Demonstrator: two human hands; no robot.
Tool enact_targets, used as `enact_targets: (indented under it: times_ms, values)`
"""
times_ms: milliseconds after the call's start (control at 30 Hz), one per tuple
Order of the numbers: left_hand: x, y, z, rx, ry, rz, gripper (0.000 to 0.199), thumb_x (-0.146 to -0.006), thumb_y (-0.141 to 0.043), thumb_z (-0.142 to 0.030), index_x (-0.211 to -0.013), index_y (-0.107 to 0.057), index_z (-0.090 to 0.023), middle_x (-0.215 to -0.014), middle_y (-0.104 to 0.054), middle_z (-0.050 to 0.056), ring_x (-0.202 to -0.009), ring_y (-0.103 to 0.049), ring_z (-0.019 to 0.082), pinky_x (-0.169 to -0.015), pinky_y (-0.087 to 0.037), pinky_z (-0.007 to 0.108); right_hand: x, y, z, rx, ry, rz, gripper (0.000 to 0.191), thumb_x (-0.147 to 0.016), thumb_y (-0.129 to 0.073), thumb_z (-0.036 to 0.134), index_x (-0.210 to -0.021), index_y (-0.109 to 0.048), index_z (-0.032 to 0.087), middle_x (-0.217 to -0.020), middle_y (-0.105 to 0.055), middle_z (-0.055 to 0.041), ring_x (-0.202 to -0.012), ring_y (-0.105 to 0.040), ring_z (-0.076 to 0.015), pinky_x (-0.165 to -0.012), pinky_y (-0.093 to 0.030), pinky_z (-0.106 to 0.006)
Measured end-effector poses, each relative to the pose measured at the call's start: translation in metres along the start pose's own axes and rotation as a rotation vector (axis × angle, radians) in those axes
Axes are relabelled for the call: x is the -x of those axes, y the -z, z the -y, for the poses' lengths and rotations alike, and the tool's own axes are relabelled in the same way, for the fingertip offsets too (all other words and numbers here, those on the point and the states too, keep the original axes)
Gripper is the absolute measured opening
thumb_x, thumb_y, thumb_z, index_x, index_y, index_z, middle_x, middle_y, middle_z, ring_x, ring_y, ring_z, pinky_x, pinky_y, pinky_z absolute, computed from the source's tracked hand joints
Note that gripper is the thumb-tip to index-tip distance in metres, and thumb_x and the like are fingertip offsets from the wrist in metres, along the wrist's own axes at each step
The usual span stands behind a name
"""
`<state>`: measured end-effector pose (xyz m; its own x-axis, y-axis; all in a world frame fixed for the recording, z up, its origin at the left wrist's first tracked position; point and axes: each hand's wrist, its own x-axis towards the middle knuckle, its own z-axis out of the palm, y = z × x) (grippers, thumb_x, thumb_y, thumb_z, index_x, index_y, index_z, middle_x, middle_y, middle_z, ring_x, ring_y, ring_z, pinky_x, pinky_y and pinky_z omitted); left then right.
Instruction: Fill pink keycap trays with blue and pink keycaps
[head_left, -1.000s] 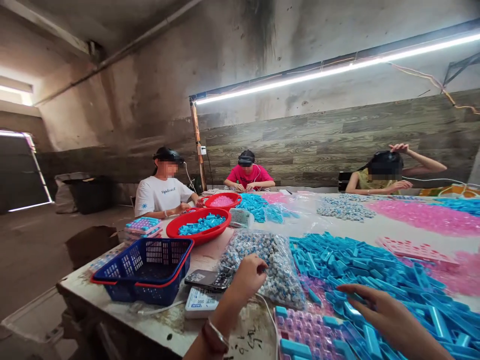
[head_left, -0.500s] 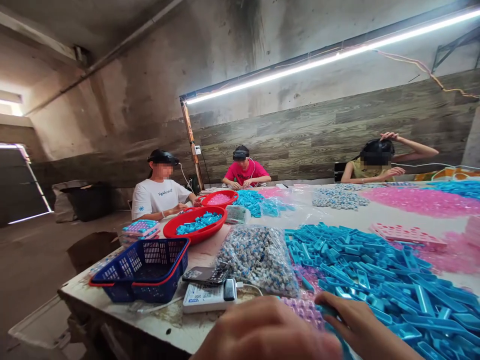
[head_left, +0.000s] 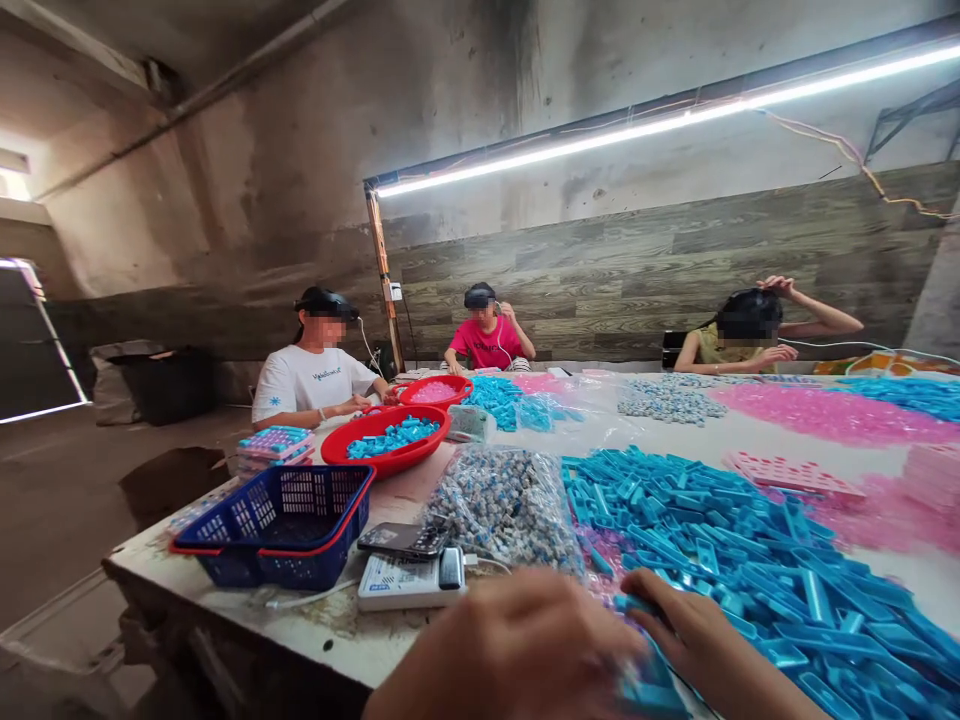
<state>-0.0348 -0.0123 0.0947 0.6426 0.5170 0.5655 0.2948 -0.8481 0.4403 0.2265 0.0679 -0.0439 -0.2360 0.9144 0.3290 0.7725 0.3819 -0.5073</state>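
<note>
My left hand (head_left: pixel 510 640), smeared by motion, is at the bottom centre with its fingers bent toward my right hand; I cannot tell whether it holds anything. My right hand (head_left: pixel 697 630) is closed, thumb and fingers around a blue plastic piece (head_left: pixel 652 680) that is partly hidden. To its right spreads a heap of loose blue plastic pieces (head_left: pixel 697 520), long and shallow like small trays. A clear bag (head_left: pixel 502 505) full of small white and blue parts lies beyond my left hand.
A blue basket (head_left: pixel 277 520) with a red rim stands near the table's left edge. Beside it, a phone (head_left: pixel 403 538) lies on a white power bank (head_left: pixel 409 585) with a cable. Red bowls (head_left: pixel 379 462) stand farther back. Three co-workers sit across the table, near pink pieces (head_left: pixel 817 412).
My left hand has shifted slightly left and up, staying close to my right hand, which still grips the blue piece. The co-worker in pink has raised a hand to the head.
</note>
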Motion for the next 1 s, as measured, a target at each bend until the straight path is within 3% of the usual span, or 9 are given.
enact_targets:
  times_ms: [67, 133, 233, 300, 733, 867, 1000]
  values:
    - [-0.006, -0.012, 0.029, 0.03, 0.186, -0.053, 0.017, -0.084, -0.055, -0.014, -0.097, -0.065, -0.021, -0.09, -0.065, 0.002, -0.085, -0.06, 0.014, -0.078, -0.047, 0.023, 0.002, 0.011, 0.01, 0.031, -0.029, 0.069, 0.02, -0.082, -0.041, 0.031, -0.093, -0.056, 0.023, -0.092, -0.07, -0.008, -0.086, -0.066, -0.0259, -0.071, -0.046, -0.034]
    - [-0.001, -0.03, 0.06, 0.045, 0.309, 0.002, 0.015, -0.08, -0.058, -0.01, -0.088, -0.066, -0.019, -0.088, -0.064, 0.001, -0.085, -0.058, 0.014, -0.078, -0.046, 0.024, 0.003, 0.021, 0.019, 0.073, -0.068, 0.112, 0.02, -0.082, -0.041, 0.027, -0.095, -0.054, 0.02, -0.095, -0.069, -0.009, -0.09, -0.064, -0.0261, -0.073, -0.044, -0.035]
    - [0.013, -0.056, 0.095, 0.127, 0.395, 0.069, 0.019, -0.076, -0.059, -0.006, -0.086, -0.069, -0.019, -0.09, -0.062, 0.002, -0.083, -0.058, 0.014, -0.076, -0.045, 0.023, 0.002, 0.029, 0.026, 0.105, -0.103, 0.142, 0.018, -0.083, -0.042, 0.022, -0.096, -0.053, 0.02, -0.097, -0.068, -0.0078, -0.093, -0.062, -0.0244, -0.074, -0.042, -0.034]
    - [0.019, -0.067, 0.106, 0.18, 0.434, 0.104, 0.022, -0.074, -0.059, -0.005, -0.087, -0.07, -0.019, -0.09, -0.061, 0.002, -0.078, -0.058, 0.013, -0.072, -0.046, 0.022, 0.002, 0.03, 0.026, 0.102, -0.127, 0.145, 0.017, -0.083, -0.044, 0.019, -0.097, -0.053, 0.019, -0.097, -0.067, -0.0072, -0.093, -0.061, -0.0236, -0.076, -0.041, -0.033]
    - [0.003, -0.067, 0.103, 0.047, 0.554, 0.184, 0.02, -0.074, -0.057, -0.009, -0.087, -0.071, -0.016, -0.089, -0.063, 0.005, -0.079, -0.059, 0.016, -0.072, -0.043, 0.024, 0.003, 0.026, 0.027, 0.067, -0.116, 0.099, 0.016, -0.081, -0.048, 0.01, -0.094, -0.055, 0.016, -0.1, -0.063, -0.0092, -0.097, -0.057, -0.0233, -0.082, -0.04, -0.034]
    - [-0.001, -0.068, 0.101, -0.04, 0.53, 0.236, 0.02, -0.074, -0.054, -0.009, -0.082, -0.07, -0.016, -0.087, -0.062, 0.005, -0.082, -0.058, 0.017, -0.074, -0.041, 0.024, 0.004, 0.024, 0.036, 0.034, -0.097, 0.11, 0.024, -0.079, -0.045, 0.005, -0.098, -0.054, 0.016, -0.102, -0.062, -0.0092, -0.096, -0.057, -0.0221, -0.082, -0.04, -0.034]
    - [-0.004, -0.072, 0.1, -0.108, 0.467, 0.277, 0.026, -0.072, -0.046, -0.004, -0.078, -0.068, -0.017, -0.084, -0.062, 0.004, -0.08, -0.058, 0.016, -0.072, -0.04, 0.024, 0.005, 0.014, 0.051, -0.025, 0.015, 0.12, 0.023, -0.077, -0.05, 0.007, -0.098, -0.057, 0.015, -0.096, -0.063, -0.0076, -0.089, -0.057, -0.0194, -0.078, -0.042, -0.03]
